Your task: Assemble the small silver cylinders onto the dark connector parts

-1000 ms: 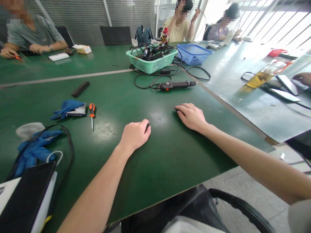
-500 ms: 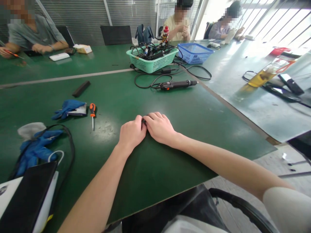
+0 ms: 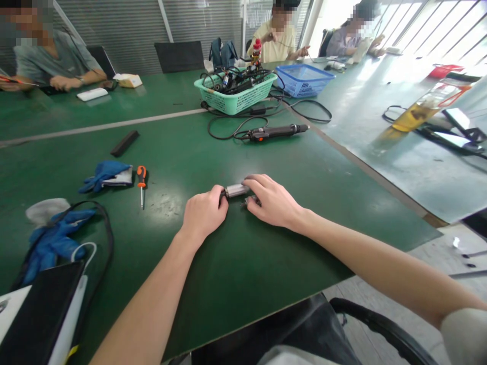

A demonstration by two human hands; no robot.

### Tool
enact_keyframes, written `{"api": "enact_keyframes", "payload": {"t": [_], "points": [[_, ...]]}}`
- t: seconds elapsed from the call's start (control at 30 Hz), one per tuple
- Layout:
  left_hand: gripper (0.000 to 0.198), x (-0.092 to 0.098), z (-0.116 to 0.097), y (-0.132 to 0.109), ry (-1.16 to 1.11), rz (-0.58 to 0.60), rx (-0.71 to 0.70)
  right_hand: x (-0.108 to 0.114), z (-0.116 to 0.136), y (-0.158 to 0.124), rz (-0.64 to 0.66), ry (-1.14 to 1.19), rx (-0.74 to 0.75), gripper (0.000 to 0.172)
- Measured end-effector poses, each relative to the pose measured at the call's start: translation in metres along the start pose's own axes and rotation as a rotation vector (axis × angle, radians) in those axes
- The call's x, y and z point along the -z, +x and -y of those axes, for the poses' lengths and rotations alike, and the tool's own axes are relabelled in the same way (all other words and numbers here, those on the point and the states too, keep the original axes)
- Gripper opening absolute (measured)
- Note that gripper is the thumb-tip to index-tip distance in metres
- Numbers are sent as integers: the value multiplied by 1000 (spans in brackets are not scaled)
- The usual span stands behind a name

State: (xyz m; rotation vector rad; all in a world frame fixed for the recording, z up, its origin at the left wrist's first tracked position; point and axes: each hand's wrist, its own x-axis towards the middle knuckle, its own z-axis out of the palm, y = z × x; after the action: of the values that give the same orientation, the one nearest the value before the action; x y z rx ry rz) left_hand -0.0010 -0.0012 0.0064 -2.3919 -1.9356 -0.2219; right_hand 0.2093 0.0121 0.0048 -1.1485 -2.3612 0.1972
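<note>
Since the earlier frame your hands are parting: left hand (image 3: 204, 213) is closing around the metal cylinder (image 3: 236, 190), right hand (image 3: 274, 203) is pinching its other end; assembly seems barely started.

Screwdriver (image 3: 141, 178), blue gloves (image 3: 104, 172) — green basket (image 3: 236, 99).

I see strong daylight pouring in from the windows (image 3: 429, 25) at the upper right, which blow out to white. It throws a pale glare across the desk (image 3: 266, 263) along its right edge and a softer sheen near the middle. Shadows under my hands are faint and short. The wide lens bends straight lines toward the frame edges and stretches my forearms. Focus is sharp up close, softer at the far edge.
</note>
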Motion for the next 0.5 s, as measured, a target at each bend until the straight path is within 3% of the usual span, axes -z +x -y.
{"api": "enact_keyframes", "payload": {"t": [0.2, 0.5], "points": [[29, -1, -3, 5, 7, 16, 8, -1, -11, -6, -43, 108, -87, 30], [31, -3, -1, 4, -12, -25, 32, 2, -8, -5, 64, 99, 15, 20]]}}
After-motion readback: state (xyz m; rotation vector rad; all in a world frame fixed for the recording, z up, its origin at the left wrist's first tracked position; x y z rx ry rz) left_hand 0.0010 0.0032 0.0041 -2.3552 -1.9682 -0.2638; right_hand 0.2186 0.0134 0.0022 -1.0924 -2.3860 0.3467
